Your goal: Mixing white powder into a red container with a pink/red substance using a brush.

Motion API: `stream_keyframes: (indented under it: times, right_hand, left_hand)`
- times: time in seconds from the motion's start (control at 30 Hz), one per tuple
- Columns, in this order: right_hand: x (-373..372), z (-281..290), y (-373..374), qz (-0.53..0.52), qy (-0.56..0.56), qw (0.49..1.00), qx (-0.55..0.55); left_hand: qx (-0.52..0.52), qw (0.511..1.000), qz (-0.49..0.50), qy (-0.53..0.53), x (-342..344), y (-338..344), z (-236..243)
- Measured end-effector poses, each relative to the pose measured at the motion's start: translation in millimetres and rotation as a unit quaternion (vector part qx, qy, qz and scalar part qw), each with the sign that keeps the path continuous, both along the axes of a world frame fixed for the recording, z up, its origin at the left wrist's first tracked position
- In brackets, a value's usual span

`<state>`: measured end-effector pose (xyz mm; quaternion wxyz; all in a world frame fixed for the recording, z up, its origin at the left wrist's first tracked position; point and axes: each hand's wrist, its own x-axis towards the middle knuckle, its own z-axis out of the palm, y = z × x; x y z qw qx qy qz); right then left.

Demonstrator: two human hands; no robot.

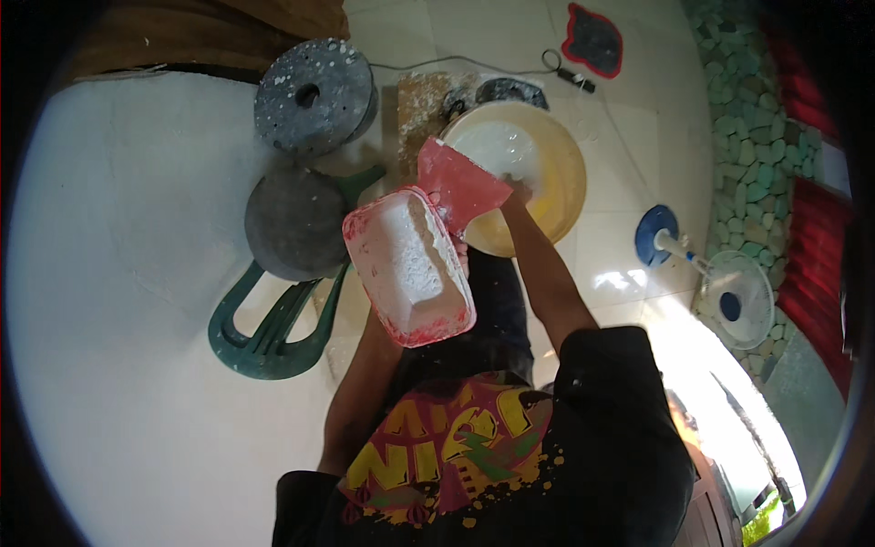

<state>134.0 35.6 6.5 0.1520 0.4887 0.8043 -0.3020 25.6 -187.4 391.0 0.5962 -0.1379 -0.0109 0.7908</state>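
Note:
My left hand supports a red-and-pink rectangular plastic tub from below and along its right side. White powder or paste lies inside it, thicker along one wall. Most of that hand is hidden under the tub. At the tub's upper right corner is a flat red scraper, a thin sheet smeared with white. My right hand is closed at the sheet's right corner, over a round cream basin; its fingers are partly hidden. Whitish liquid shows in the basin.
A dark round stool top and a green plastic chair stand left of the tub. Beyond them is a spotted grey disc with a centre hole. At right stands a fan; a cable crosses the tiled floor.

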Motion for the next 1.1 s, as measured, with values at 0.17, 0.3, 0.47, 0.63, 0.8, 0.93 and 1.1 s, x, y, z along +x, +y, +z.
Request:
stream_keyframes:
  times: [0.17,0.3,0.47,0.63,0.8,0.93,1.1]
  right_hand:
    - [-17.6,11.6,-29.7,0.266,-0.121,0.955,0.044]
    - [-19.4,30.7,-19.3,0.198,-0.071,0.976,0.049]
    - [-13.9,36.7,0.7,0.195,-0.079,0.978,0.011]
    - [-12.4,56.0,12.4,0.099,-0.109,0.989,0.01]
    - [-16.7,61.7,18.2,0.126,-0.126,0.984,0.031]
    - [-12.6,48.5,22.2,0.064,-0.118,0.991,-0.017]
    - [-11.9,56.7,21.4,0.079,-0.091,0.993,0.016]
  left_hand:
    - [-0.037,0.999,-0.004,-0.004,-0.1,-18.9,-11.9]
    - [-0.089,0.996,0.003,-0.016,8.3,-35.8,-25.3]
    - [-0.14,0.977,0.079,-0.137,17.0,-36.9,-28.1]
    - [-0.152,0.988,0.003,0.014,12.3,-31.3,-18.9]
    - [-0.164,0.986,-0.016,0.036,8.4,-30.2,-28.4]
    - [-0.173,0.984,-0.04,0.008,6.7,-27.1,-29.0]
    - [-0.124,0.991,-0.009,-0.053,16.1,-7.4,-9.9]
